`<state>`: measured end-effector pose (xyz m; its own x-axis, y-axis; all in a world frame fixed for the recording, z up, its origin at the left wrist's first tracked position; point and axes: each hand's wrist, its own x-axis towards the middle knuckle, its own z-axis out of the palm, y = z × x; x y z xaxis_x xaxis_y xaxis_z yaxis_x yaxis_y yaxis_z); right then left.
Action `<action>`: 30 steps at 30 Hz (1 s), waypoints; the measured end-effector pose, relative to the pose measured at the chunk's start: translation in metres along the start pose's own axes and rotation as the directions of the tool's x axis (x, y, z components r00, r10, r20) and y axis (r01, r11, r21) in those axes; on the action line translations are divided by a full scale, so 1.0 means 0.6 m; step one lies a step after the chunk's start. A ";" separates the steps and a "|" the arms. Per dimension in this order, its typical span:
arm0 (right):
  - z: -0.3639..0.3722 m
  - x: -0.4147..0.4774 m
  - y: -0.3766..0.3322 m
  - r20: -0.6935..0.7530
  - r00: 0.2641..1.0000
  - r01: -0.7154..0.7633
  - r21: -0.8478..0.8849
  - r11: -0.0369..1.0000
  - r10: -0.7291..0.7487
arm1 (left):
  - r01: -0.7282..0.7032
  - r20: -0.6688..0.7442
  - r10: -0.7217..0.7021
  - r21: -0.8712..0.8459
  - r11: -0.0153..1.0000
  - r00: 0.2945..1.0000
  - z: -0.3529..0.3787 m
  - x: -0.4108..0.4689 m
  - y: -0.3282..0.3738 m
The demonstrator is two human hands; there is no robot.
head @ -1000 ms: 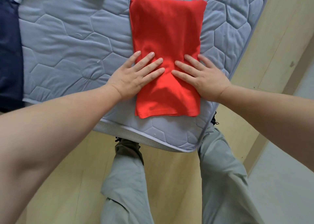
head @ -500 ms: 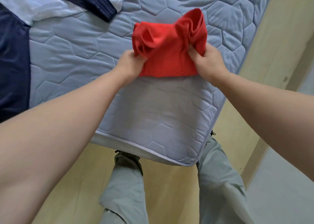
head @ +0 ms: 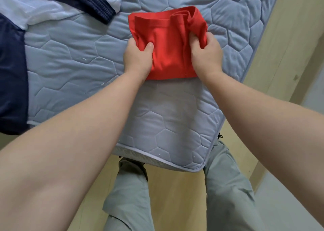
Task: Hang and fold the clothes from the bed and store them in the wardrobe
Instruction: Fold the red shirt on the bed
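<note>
The red garment (head: 168,43) lies folded on the quilted blue-grey mattress (head: 73,58), near its corner. The 2 hands hold it from either side. The left hand (head: 137,58) pinches the left edge with the thumb on top. The right hand (head: 206,55) has its fingers curled round a bunched fold on the right, though how many layers it grips is hard to tell. A navy and white garment (head: 57,2) lies well apart on the mattress, towards the top left.
</note>
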<state>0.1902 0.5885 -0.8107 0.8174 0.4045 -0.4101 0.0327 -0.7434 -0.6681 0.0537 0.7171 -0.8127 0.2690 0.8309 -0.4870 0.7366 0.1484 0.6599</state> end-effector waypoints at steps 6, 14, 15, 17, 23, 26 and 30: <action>-0.009 0.038 0.013 -0.088 0.992 -0.096 -0.063 0.993 0.090 | -0.089 -0.040 0.100 0.223 0.971 0.994 -0.006 0.007 -0.010; 0.001 0.058 0.028 0.038 0.968 -0.231 -0.255 0.939 0.248 | 0.223 -0.100 -0.199 0.404 0.887 0.975 0.005 0.017 -0.001; 0.000 0.056 0.025 0.047 0.960 -0.253 -0.278 0.927 0.276 | 0.254 -0.107 -0.231 0.435 0.864 0.967 0.007 0.015 0.001; -0.004 0.056 0.017 0.073 0.954 -0.253 -0.322 0.912 0.291 | 0.265 -0.072 -0.262 0.467 0.843 0.962 0.007 0.014 0.010; -0.038 0.032 0.013 0.217 0.911 -0.310 -0.202 0.929 0.351 | 0.307 0.175 -0.348 0.226 0.925 0.921 -0.015 -0.011 0.035; -0.049 -0.001 0.020 0.283 0.885 -0.380 -0.020 0.925 0.370 | 0.464 0.357 -0.395 -0.129 0.877 0.846 -0.024 -0.045 0.051; -0.077 -0.030 0.004 0.221 0.947 -0.237 -0.005 0.972 0.232 | 0.513 0.445 -0.412 -0.132 0.848 0.795 -0.052 -0.088 0.071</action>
<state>0.2023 0.5548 -0.7762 0.6550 0.3284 -0.6805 -0.1586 -0.8208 -0.5487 0.0513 0.6964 -0.7410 0.1863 0.3612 -0.9137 0.6808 0.6230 0.3851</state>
